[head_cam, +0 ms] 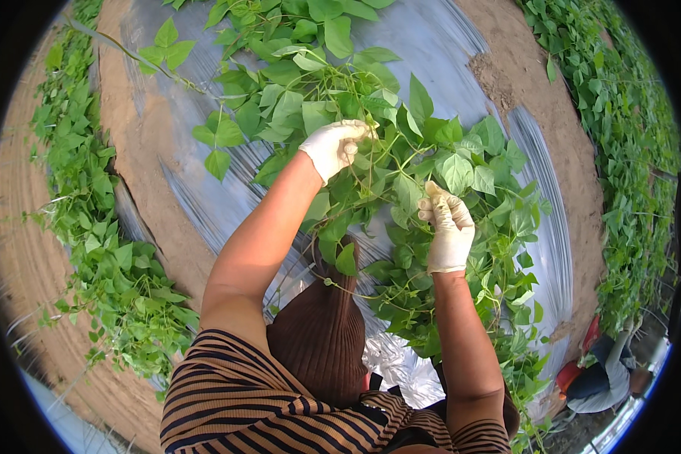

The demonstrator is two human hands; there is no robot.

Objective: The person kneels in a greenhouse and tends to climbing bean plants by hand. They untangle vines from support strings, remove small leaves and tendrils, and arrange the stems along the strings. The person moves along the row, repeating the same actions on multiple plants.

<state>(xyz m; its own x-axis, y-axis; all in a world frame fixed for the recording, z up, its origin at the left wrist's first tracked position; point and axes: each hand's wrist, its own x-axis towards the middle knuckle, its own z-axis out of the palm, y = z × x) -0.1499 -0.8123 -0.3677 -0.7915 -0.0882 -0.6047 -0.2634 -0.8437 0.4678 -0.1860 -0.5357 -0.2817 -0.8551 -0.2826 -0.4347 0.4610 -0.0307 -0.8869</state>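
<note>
My left hand (333,148), in a pale thin glove, reaches into a leafy green bean-like plant (286,110). Its thumb and forefinger pinch a thin vine stem (371,120) among the leaves. Lower and to the right is my right hand (449,230), gloved the same way. Its fingers are curled in and the fingertips meet beside a broad leaf (407,193); whether something thin is between them cannot be made out. Twining stems (400,162) run between the two hands. Foliage hides part of the stems below.
Silvery plastic mulch film (431,34) covers the bed under the plants. Bare soil paths (142,125) run on both sides, with more plant rows at left (99,238) and right (630,142). A taut string (130,54) crosses the upper left. Another person (601,374) bends at lower right.
</note>
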